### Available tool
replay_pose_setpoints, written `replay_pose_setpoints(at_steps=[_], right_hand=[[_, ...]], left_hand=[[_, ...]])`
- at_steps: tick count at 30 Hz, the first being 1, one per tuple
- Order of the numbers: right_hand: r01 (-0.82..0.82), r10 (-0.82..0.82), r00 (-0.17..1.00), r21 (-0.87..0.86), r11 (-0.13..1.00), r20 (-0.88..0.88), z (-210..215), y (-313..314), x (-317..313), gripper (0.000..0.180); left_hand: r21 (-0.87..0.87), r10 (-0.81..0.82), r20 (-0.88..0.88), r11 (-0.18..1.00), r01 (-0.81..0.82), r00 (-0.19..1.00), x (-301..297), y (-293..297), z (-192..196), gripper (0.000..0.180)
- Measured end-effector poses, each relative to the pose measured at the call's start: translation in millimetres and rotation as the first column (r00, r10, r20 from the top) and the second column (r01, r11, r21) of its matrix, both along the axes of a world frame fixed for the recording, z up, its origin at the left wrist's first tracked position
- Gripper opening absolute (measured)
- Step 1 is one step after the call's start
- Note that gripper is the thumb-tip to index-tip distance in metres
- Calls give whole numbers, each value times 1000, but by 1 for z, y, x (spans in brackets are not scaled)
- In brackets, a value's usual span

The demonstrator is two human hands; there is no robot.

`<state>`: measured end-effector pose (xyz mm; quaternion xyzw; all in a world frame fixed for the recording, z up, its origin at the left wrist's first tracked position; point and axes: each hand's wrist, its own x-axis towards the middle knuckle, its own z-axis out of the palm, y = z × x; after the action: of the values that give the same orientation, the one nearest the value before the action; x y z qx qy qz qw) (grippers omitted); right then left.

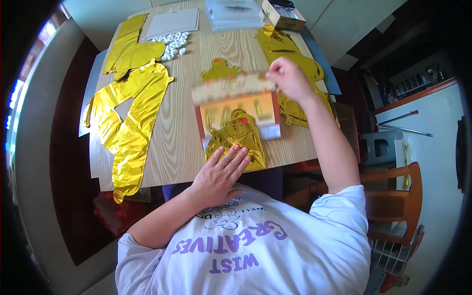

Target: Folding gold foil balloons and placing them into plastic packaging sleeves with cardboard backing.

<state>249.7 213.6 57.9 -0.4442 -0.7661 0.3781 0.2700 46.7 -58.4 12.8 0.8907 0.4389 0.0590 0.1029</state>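
Note:
My left hand (222,172) lies flat with fingers stretched out. It presses on a folded gold foil balloon (238,130) at the table's near edge. Under that balloon is a printed orange card (260,112), its upper part a cream strip (233,87) smeared by motion. My right hand (291,81) is closed in a pinch at the strip's upper right corner. Another gold foil piece (219,69) with a red spot shows just beyond the strip, partly covered by it. Whether the card belongs to a clear bag, I cannot tell.
Flat gold foil balloons (135,118) cover the left of the wooden table (189,142); more foil balloons (282,49) lie at the right. Small white rings (172,45), a white board (173,23), clear plastic bags (233,14) and a cardboard box (285,18) are at the back.

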Motion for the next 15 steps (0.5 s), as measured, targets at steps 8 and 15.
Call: replay_pose_setpoints(at_steps=[8,15], right_hand=[[52,-217,825,-311,949,-522,52,9,59,17],[-62,-159,924,-548,834,-347,-1,-53,50,16]], left_hand=[[-33,5,142,999,-1,990,-3,1,7,95],[341,144,646,824,-453,750,-36,-41,-24,50]])
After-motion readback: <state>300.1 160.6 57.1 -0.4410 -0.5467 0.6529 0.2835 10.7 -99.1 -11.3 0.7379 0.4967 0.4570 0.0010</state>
